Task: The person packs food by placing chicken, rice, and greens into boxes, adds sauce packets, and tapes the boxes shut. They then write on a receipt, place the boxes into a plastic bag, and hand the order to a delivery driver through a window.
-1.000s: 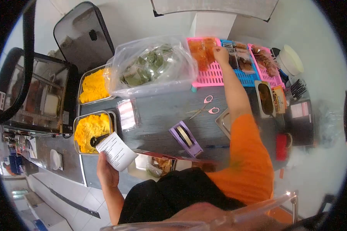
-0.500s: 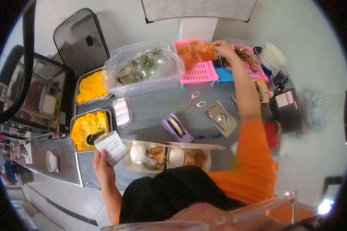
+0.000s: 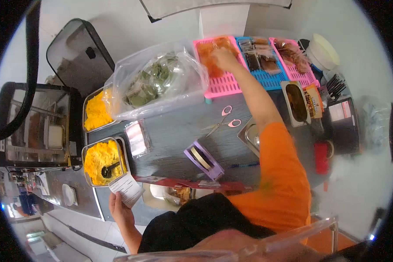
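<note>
My left hand (image 3: 121, 210) pinches a printed paper slip (image 3: 130, 192) at the lower left, just in front of a steel tray (image 3: 123, 153) of yellow food with a black scoop (image 3: 109, 169) in it. Farther off, my right hand (image 3: 224, 59) is down among orange sachets (image 3: 212, 65) in a pink basket (image 3: 225, 87); its fingertips are hidden there. Close to my body, an open food box (image 3: 155, 198) holds a white mound and browned food. A red-edged flap (image 3: 183, 182) partly covers the boxes.
Pink-handled scissors (image 3: 226, 118), a purple tape dispenser (image 3: 204, 160) and a lidded steel container (image 3: 250, 135) lie mid-table. A plastic bag of green leaves (image 3: 150, 83) stands behind. Blue (image 3: 270, 81) and pink (image 3: 308, 76) baskets hold more packets on the right.
My right hand has moved left and down into the orange sachets. The view has shifted, and the box flap now shows its red side. My left hand keeps the slip.
</note>
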Tool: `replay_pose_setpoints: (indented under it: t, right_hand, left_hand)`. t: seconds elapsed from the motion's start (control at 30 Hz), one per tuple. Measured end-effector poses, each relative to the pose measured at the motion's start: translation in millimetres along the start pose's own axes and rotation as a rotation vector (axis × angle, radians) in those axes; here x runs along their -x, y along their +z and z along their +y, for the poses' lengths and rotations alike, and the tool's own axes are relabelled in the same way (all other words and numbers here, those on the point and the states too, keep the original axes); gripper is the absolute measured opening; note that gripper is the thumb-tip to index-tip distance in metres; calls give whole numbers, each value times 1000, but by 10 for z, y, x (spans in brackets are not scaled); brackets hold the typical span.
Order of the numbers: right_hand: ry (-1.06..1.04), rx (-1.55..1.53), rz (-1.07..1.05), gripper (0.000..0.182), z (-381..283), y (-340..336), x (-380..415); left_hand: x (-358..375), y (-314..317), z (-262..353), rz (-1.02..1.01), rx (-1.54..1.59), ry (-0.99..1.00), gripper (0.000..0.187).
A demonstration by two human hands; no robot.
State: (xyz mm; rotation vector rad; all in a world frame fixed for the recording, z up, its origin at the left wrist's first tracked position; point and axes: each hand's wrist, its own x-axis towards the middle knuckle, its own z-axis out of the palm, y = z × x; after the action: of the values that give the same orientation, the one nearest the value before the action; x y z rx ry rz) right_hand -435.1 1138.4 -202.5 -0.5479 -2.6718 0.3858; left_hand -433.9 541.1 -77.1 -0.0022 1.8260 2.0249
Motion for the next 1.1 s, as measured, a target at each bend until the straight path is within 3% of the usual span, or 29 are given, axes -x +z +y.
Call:
replay_pose_setpoints:
  t: [0.07,0.2,0.4,0.47,0.7,0.8,0.9,1.0,1.1]
  right_hand:
    - [-24,227,-49,27,-229,112,41]
    - [89,176,-138,30,-254,122,-136]
    - [100,207,-224,13,-274,-251,-29]
    - [-93,161,90,6,-226,-311,103]
    - [-129,202,244,7,-257,-516,224]
    - [-182,78,356,8,-306,-663,263]
    - [-68,-8,280,14,-539,-1025,442]
    - [-98,-98,257,8,-1061,-1500,824]
    - [-189,-62,77,10,-1730,-1954,1385]
  left_hand:
    - [8,41,25,8,-8,-10,32]
    - [6,96,66,24,13,-11,31]
    - [53,41,58,42,13,11,30]
    - [57,-14,34,53,29,-8,30]
    - [146,-92,18,59,68,-22,31]
    - [190,-115,63,63,87,-1,31]
    - [237,-159,100,21,94,20,31]
    - [292,-216,111,7,90,53,31]
    - [356,-343,91,-21,101,45,32]
